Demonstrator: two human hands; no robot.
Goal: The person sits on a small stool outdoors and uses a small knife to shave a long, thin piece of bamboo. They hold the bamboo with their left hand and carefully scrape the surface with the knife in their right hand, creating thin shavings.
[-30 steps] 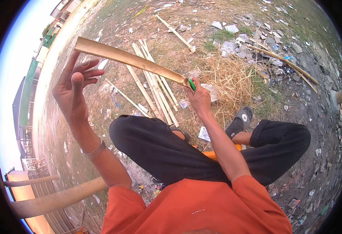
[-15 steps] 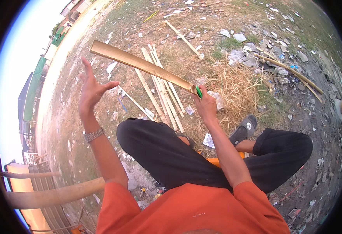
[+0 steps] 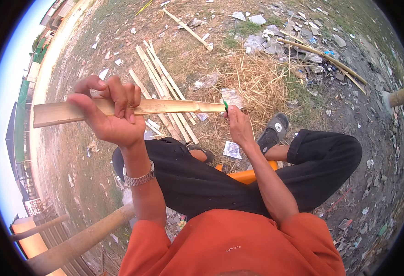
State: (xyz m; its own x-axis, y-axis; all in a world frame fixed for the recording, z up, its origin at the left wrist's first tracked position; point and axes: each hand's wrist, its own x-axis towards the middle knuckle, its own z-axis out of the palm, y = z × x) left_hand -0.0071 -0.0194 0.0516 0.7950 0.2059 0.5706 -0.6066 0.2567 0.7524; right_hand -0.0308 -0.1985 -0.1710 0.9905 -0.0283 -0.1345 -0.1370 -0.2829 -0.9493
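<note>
Left hand [image 3: 107,115] fingers [image 3: 119,99] curl closed over a flat bamboo slat [image 3: 133,109], held level above the knees. Right hand [image 3: 239,125] pinches a green tool [image 3: 226,106] against the slat's right end. Loose bamboo strips [image 3: 163,87] lie on the ground [image 3: 220,60] beyond.

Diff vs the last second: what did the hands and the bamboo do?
The left hand went from open, fingers spread beside the bamboo slat, to closed around it; the slat swung level. The right hand kept its grip at the slat's end by the green-handled tool; the person stayed seated.
</note>
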